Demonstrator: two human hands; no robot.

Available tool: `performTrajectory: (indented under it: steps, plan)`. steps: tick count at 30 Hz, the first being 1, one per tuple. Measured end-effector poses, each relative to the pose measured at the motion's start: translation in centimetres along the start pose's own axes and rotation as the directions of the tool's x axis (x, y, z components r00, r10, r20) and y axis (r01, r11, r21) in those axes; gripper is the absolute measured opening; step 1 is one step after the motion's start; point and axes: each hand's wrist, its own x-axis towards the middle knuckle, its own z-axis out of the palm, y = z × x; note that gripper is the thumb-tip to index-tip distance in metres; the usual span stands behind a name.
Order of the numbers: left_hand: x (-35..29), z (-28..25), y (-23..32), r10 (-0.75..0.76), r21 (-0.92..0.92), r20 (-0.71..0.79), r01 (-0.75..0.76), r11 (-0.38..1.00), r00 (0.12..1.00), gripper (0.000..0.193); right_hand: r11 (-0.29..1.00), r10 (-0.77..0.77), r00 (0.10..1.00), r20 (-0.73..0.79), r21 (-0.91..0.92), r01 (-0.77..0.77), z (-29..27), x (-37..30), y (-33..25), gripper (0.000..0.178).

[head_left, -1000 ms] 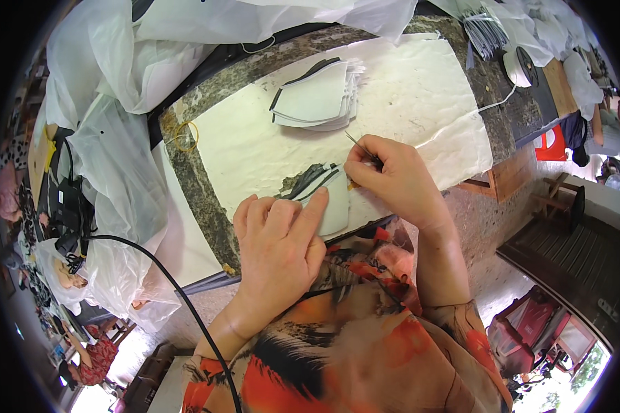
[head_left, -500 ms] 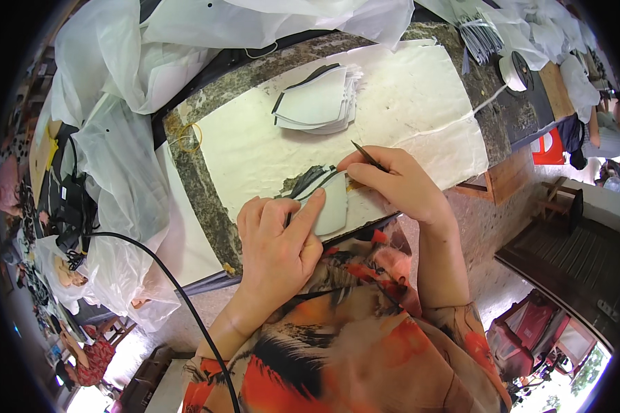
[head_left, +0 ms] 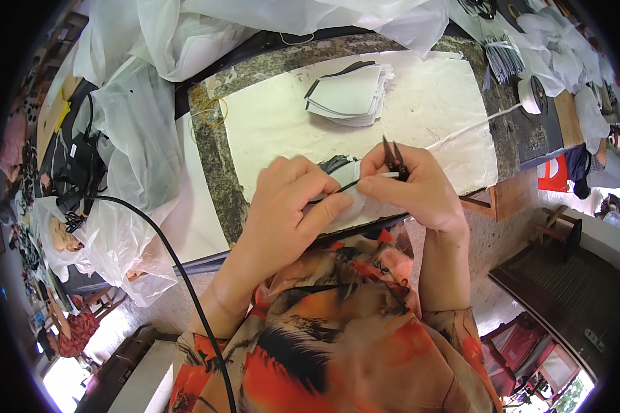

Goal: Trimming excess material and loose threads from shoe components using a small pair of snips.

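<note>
A person in an orange, black and cream patterned shirt [head_left: 324, 344] works at a stone-topped table [head_left: 217, 158] covered by a sheet of pale paper [head_left: 434, 103]. The left hand [head_left: 289, 206] lies curled over a white fabric piece with a dark edge [head_left: 348, 180], thumb and forefinger pinched narrowly on a thin dark strand at its rim, pressing the piece down at the near edge of the paper. The right hand [head_left: 417, 186] is closed around small black thread snips [head_left: 395, 157], whose pointed blades stick up between the fingertips just beside the same piece (whether the blades are parted cannot be told). A stack of similar white cut pieces [head_left: 348, 93] lies farther back on the paper, well apart from both hands. To the left, crumpled clear plastic bags [head_left: 131, 138] spill over the table's end, and a black cable [head_left: 179, 268] runs down past the left forearm. Two rubber bands [head_left: 213, 110] lie on the stone near the paper's corner.
</note>
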Motion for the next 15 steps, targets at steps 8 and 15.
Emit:
performTrajectory:
  steps: [8,15]
  plan:
    - [-1.5,-2.1,-1.7,-0.247,-0.700,0.469,0.528,0.482,0.848,0.032,0.980,0.074,0.997,-0.006,0.184,-0.072,-0.7,0.3,1.2,0.014]
    - [-1.2,-3.2,-2.1,-0.225,-0.726,0.540,0.584,0.363,0.811,0.040,0.981,0.105,0.990,0.094,0.153,-0.119,-0.2,0.2,0.3,0.013]
